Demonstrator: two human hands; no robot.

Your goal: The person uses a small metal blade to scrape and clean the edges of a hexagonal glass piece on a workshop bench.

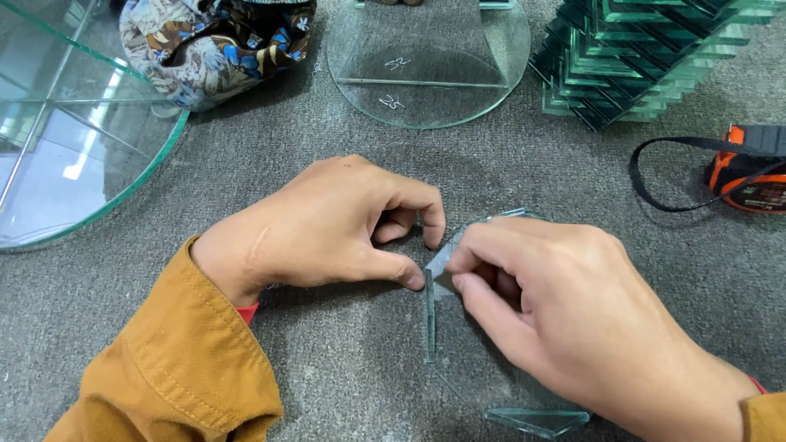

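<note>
A small clear glass piece [458, 360] with a straight left edge and a curved outline lies on the grey felt surface [344, 352]. My left hand [327, 225] pinches the top of that straight edge between thumb and forefinger. My right hand [557, 307] rests over the glass from the right, its fingertips gripping the same edge beside my left fingers. A narrow pointed glass offcut [536, 421] lies at the lower edge of the piece. Both sleeves are mustard yellow.
A large round glass pane [49, 196] fills the upper left. A smaller round glass disc [426, 90] sits at top centre, a patterned cloth [213, 45] next to it. Stacked green-edged glass squares [639, 65] stand top right, with an orange tape measure [749, 176] on the right.
</note>
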